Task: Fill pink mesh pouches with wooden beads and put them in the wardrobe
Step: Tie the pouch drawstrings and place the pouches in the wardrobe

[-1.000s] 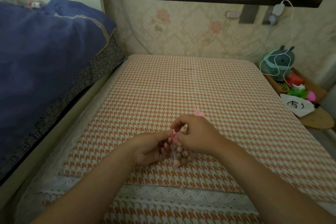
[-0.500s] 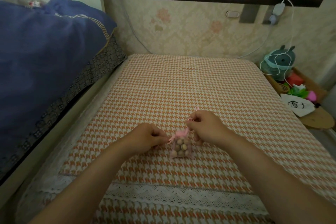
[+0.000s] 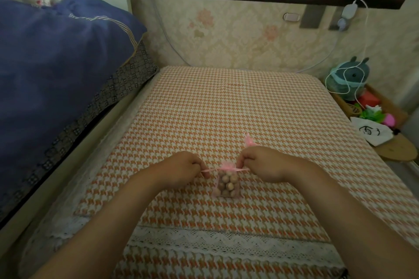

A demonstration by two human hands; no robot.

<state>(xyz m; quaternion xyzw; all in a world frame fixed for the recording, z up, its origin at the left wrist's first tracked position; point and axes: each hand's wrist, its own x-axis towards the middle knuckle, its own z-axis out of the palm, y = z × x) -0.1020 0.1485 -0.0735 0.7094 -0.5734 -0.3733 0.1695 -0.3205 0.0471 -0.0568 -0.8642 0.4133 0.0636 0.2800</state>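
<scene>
Head view: we see the left hand point(image 3: 181, 169) and right hand point(image 3: 264, 164) each pinched shut on an end of the pink ribbon point(image 3: 226, 169), which runs taut between them. The pouch point(image 3: 226, 183) hangs from that ribbon between the hands, its mouth gathered, beads point(image 3: 227, 182) showing through the mesh, its base on the bench point(image 3: 226, 102). A second pink pouch point(image 3: 249, 140) lies just beyond the right hand.

I can read no text, label or number here; the white cloth bag point(image 3: 373, 131) bears only a black drawn mark.
</scene>
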